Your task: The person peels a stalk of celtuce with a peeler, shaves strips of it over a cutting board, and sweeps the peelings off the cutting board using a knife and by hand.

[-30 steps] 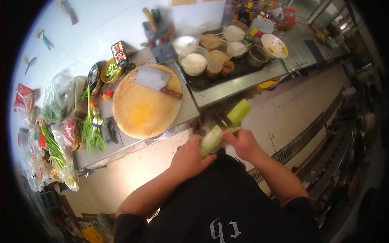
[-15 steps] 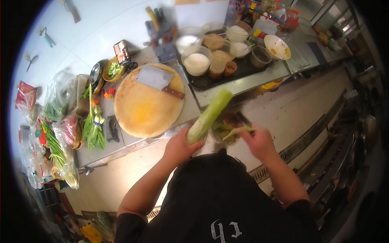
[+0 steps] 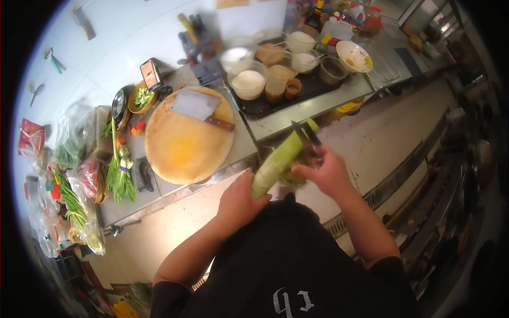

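My left hand (image 3: 238,200) is wrapped round the lower end of a thick, pale green celtuce stem (image 3: 275,163), which slants up and away to the right. My right hand (image 3: 330,174) grips a dark peeler (image 3: 309,133), whose head lies across the stem near its upper end. Partly hidden behind the stem and my right hand, a container with peelings (image 3: 295,181) sits below. The stem's surface looks pale toward my left hand and greener at the far tip.
On the counter lies a round wooden cutting board (image 3: 185,148) with a cleaver (image 3: 196,106) on it. A black tray (image 3: 265,110) holds several tubs of seasonings, with a white bowl (image 3: 354,56) to the right. Leafy greens (image 3: 122,177) and a phone (image 3: 150,74) are at the left.
My right hand has brought the peeler up onto the stem's far end; earlier it was lower right, beside a pale green strip. The stem has tilted slightly, and the view has shifted a little.
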Tool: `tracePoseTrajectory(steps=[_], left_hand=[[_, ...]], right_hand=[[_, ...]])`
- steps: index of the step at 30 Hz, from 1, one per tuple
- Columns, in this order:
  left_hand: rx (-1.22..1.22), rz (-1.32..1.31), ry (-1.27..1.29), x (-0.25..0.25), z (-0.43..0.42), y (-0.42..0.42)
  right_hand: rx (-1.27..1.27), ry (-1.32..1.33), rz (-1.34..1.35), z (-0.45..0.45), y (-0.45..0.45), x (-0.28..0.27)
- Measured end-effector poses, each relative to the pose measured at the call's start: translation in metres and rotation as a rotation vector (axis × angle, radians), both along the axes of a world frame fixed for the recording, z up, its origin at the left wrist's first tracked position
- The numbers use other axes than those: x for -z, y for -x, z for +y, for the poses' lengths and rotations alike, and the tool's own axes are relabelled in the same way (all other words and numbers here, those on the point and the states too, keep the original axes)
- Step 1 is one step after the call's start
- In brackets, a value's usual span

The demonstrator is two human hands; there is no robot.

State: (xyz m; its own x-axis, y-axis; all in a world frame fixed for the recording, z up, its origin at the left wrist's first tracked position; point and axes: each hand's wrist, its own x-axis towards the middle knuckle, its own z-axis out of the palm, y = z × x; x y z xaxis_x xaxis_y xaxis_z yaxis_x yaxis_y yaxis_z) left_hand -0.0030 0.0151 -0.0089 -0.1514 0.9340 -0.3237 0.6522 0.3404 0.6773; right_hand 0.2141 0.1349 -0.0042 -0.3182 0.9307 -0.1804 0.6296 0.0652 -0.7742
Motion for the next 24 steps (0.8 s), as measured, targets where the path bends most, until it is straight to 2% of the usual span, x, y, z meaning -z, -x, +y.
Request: tracePoseTrajectory(steps=[2, 5, 11, 16, 19, 24], left_hand=[[0.071, 0.078, -0.089, 0.002, -0.004, -0.003], [0.062, 0.098, -0.071, -0.001, -0.007, -0.007], [0.083, 0.111, -0.129, 0.005, -0.013, -0.008], [0.09, 0.116, -0.155, 0.007, -0.014, -0.009], [0.092, 0.11, -0.151, 0.007, -0.013, -0.01], [0.104, 0.119, -0.138, 0.007, -0.012, -0.011]], right_hand=[[0.011, -0.017, 0.041, -0.001, 0.007, 0.002], [-0.009, -0.024, 0.016, -0.006, 0.012, 0.001], [-0.051, 0.1, -0.059, -0.008, 0.013, 0.001], [-0.145, 0.049, 0.098, -0.014, 0.014, 0.012], [-0.158, 0.073, -0.015, -0.017, 0.012, 0.01], [-0.223, 0.097, 0.074, -0.025, 0.017, 0.004]])
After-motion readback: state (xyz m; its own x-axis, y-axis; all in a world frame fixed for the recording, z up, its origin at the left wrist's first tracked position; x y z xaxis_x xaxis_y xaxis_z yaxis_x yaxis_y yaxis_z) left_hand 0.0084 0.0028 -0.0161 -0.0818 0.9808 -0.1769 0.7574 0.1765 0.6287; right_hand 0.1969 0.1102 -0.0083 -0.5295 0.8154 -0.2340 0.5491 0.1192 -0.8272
